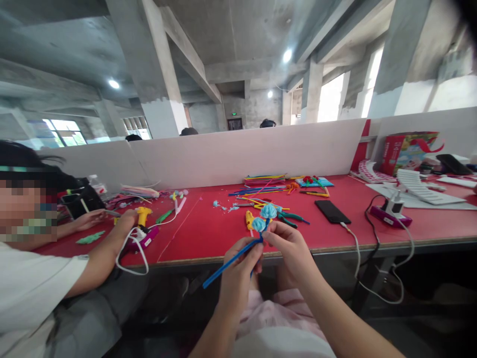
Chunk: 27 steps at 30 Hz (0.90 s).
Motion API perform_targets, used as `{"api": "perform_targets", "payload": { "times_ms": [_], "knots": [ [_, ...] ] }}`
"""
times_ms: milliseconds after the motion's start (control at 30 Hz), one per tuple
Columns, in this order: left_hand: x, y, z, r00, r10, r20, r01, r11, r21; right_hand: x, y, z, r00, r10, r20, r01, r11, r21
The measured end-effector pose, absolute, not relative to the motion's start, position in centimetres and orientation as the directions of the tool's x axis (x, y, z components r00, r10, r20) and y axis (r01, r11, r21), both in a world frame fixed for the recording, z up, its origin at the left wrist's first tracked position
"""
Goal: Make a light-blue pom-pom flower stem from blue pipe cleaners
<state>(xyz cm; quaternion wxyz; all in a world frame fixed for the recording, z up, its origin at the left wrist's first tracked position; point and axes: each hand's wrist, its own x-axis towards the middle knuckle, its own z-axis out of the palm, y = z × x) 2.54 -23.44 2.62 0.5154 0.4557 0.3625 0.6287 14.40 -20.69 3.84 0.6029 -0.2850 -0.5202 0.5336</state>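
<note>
Both hands are held together just over the front edge of the red table. Between the fingers of my left hand (243, 258) is a bundle of blue pipe cleaners (223, 268), its long end slanting down to the left. Two light blue fuzzy flower heads, one higher (268, 212) and one lower (258, 224), sit at the top of the blue stems. My right hand (286, 241) pinches a dark blue stem just under the higher flower. Behind the flowers lies a yellow glue gun (249, 219), partly hidden.
Green-handled pliers (292, 219) and loose pipe cleaners (261, 190) lie beyond my hands. To the right are a black phone (332, 212) on a cable and a purple power strip (391, 217). A co-worker (40, 278) sits at the left, near another yellow glue gun (143, 216).
</note>
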Motion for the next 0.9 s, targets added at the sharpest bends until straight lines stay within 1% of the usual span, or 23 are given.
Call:
{"api": "perform_targets", "payload": {
  "times_ms": [67,167,233,267,300,367,500,600,667,733,833,900],
  "knots": [
    [2.4,-23.3,2.5,-0.037,0.989,0.14,-0.406,-0.143,0.903,14.5,-20.6,3.8,-0.096,0.934,0.344,-0.313,0.3,-0.901],
    [2.2,-23.1,2.5,0.111,0.994,-0.022,-0.565,0.081,0.821,14.5,-20.4,3.8,-0.084,0.939,0.332,-0.285,0.297,-0.911],
    [2.3,-23.1,2.6,0.193,0.976,-0.104,-0.602,0.202,0.773,14.6,-20.4,3.8,-0.093,0.946,0.311,-0.281,0.275,-0.92],
    [2.3,-23.0,2.6,0.207,0.971,-0.119,-0.606,0.223,0.764,14.6,-20.4,3.8,-0.109,0.948,0.299,-0.277,0.26,-0.925],
    [2.4,-23.0,2.7,0.198,0.973,-0.117,-0.602,0.215,0.769,14.7,-20.4,3.8,-0.133,0.948,0.288,-0.273,0.245,-0.93],
    [2.5,-23.0,2.7,0.133,0.99,-0.054,-0.567,0.121,0.815,14.8,-20.4,3.7,-0.177,0.945,0.275,-0.275,0.221,-0.936],
    [2.9,-23.4,3.0,-0.014,0.989,0.144,-0.33,-0.141,0.933,15.0,-20.4,3.2,-0.157,0.938,0.308,-0.262,0.261,-0.929],
    [3.0,-23.8,3.5,-0.078,0.976,0.202,-0.208,-0.214,0.954,15.1,-20.6,2.9,-0.152,0.931,0.333,-0.241,0.292,-0.926],
    [2.8,-24.0,3.7,-0.057,0.978,0.199,-0.202,-0.206,0.957,15.2,-20.8,3.0,-0.188,0.922,0.337,-0.267,0.282,-0.921],
    [2.5,-23.9,3.6,0.01,0.985,0.175,-0.247,-0.167,0.955,15.3,-21.1,3.3,-0.266,0.905,0.333,-0.325,0.241,-0.915],
    [1.9,-23.5,3.6,0.17,0.982,0.079,-0.35,-0.015,0.937,15.4,-21.4,3.8,-0.408,0.851,0.33,-0.42,0.146,-0.896],
    [1.5,-23.3,3.6,0.266,0.964,0.007,-0.4,0.103,0.911,15.5,-21.5,4.0,-0.459,0.824,0.332,-0.449,0.108,-0.887]
  ]
}}
